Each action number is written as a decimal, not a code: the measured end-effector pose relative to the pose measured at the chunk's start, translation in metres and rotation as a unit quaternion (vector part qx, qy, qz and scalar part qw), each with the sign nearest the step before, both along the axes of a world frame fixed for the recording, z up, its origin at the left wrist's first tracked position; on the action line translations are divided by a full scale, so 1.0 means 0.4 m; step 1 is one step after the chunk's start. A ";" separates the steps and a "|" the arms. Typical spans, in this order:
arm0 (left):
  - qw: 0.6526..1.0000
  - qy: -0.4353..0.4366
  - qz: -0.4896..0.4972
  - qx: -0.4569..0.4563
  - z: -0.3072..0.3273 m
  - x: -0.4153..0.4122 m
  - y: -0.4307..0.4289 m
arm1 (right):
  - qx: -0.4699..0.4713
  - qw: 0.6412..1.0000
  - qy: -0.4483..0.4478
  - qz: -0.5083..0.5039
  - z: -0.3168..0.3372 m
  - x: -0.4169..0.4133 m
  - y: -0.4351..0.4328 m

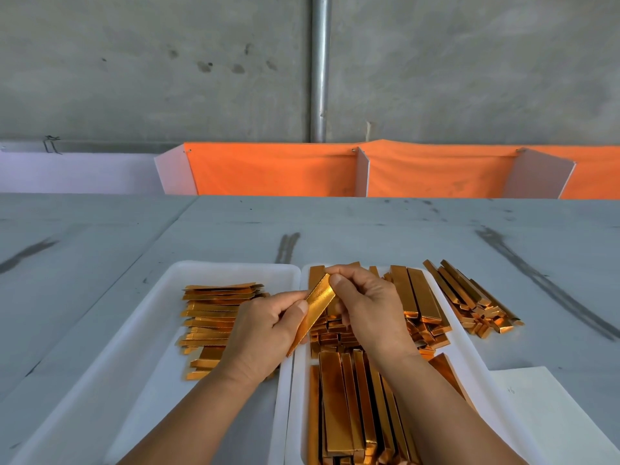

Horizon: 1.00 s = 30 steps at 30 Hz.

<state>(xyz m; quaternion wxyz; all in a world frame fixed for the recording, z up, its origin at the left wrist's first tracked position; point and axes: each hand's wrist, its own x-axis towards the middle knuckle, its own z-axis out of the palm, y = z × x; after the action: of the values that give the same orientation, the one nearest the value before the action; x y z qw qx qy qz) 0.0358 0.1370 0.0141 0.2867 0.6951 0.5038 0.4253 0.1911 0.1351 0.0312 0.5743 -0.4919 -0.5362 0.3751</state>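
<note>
Pinching gold strip [315, 308] | left hand [265, 333] low end | right hand [365, 307] top

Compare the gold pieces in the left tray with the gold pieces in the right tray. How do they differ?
The left-tray pieces are flat, thin strips; the right-tray pieces are folded into long box-like bars. The left-tray pieces lie crosswise in one loose stack; the right-tray pieces mostly run lengthwise, heaped, and cover more of their tray. Both are shiny gold.
</note>
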 end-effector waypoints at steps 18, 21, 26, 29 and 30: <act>0.996 -0.088 0.022 0.025 0.003 0.001 0.008 | -0.061 0.996 0.047 0.038 0.012 0.009 0.002; 0.989 -0.124 0.067 0.033 0.003 -0.010 0.019 | -0.091 0.995 -0.020 0.046 0.014 0.013 -0.001; 0.966 -0.195 0.159 0.054 0.011 -0.042 0.038 | -0.113 0.975 -0.177 0.068 0.005 0.012 -0.006; 0.935 -0.269 0.224 0.058 0.020 -0.076 0.052 | -0.111 0.955 -0.266 0.071 -0.002 0.011 -0.007; 0.920 -0.298 0.249 0.060 0.025 -0.088 0.056 | -0.115 0.947 -0.290 0.074 -0.003 0.010 -0.007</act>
<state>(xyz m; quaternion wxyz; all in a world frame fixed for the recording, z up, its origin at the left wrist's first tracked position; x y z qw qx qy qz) 0.0006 0.1596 0.0242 0.2664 0.4044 0.5249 0.7000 0.1950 0.1321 0.0298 0.3044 -0.6011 -0.6678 0.3163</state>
